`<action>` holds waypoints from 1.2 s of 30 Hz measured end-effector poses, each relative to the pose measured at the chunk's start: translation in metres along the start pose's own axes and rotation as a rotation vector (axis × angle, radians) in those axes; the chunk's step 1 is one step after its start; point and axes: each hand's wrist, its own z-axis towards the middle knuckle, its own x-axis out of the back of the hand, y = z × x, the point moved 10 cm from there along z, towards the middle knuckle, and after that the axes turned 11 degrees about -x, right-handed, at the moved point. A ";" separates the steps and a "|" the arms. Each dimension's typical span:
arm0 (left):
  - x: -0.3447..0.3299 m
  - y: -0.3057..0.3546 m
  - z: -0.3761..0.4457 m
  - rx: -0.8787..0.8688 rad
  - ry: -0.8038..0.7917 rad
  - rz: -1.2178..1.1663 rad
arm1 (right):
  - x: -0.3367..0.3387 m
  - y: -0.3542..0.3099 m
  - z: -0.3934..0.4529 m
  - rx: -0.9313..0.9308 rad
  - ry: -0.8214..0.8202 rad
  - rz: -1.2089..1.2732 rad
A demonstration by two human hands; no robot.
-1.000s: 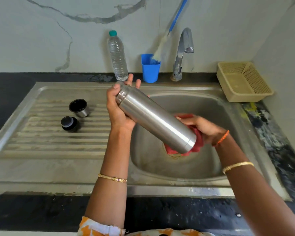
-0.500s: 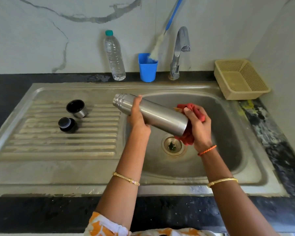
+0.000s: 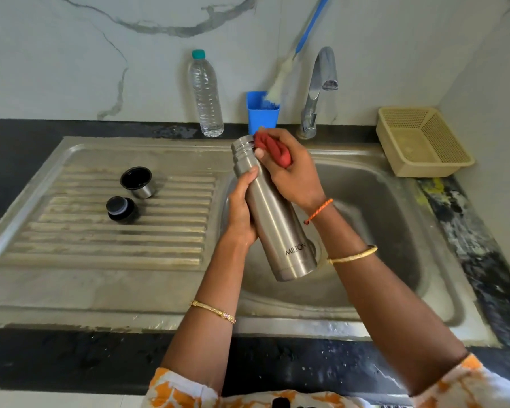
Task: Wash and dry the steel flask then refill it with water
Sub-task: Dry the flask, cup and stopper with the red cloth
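The steel flask [image 3: 273, 219] is held tilted over the sink basin [image 3: 389, 231], its open threaded neck pointing up and away, its base towards me. My left hand [image 3: 242, 207] grips its body from the left side. My right hand [image 3: 289, 172] holds a bunched red cloth [image 3: 273, 150] pressed against the flask's neck. The flask's steel cup [image 3: 137, 182] and black stopper [image 3: 121, 209] stand on the ribbed drainboard [image 3: 115, 245] to the left.
Along the back wall stand a plastic water bottle [image 3: 205, 95], a blue cup [image 3: 261, 114] holding a blue-handled brush [image 3: 295, 54], and the tap [image 3: 317, 92]. A beige plastic basket [image 3: 421, 141] sits at the right on the black counter.
The flask swung from lying across the basin to standing steeply with its neck up. My right hand carried the red cloth from the flask's base to its neck; my left hand's grip slid lower down the body.
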 end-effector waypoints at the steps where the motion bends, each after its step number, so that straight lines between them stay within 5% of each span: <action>1: 0.001 0.002 0.002 -0.018 0.005 -0.015 | -0.002 -0.001 -0.009 0.036 -0.017 -0.037; 5: 0.006 0.000 0.005 0.040 -0.029 -0.147 | -0.014 -0.001 -0.079 0.267 -0.043 -0.282; 8: 0.019 -0.010 0.003 0.093 0.005 -0.032 | -0.022 0.009 -0.122 0.351 0.015 -0.498; 13: -0.001 -0.031 -0.007 0.082 -0.007 -0.102 | -0.006 0.001 -0.056 0.241 0.070 -0.406; 17: -0.005 -0.023 -0.005 0.023 -0.027 -0.062 | -0.012 -0.008 -0.005 0.155 -0.109 -0.214; 22: 0.009 -0.001 0.007 -0.050 0.032 -0.217 | -0.026 -0.018 -0.065 0.391 -0.123 -0.544; 27: 0.058 0.000 0.019 -0.045 0.212 -0.036 | -0.023 0.023 -0.146 0.476 -0.144 -0.743; 33: 0.034 -0.021 0.013 0.107 0.096 0.284 | -0.030 0.025 -0.113 0.498 -0.145 -0.774; 36: 0.036 0.009 0.024 -0.077 0.225 0.251 | -0.031 0.025 -0.110 0.529 -0.155 -0.831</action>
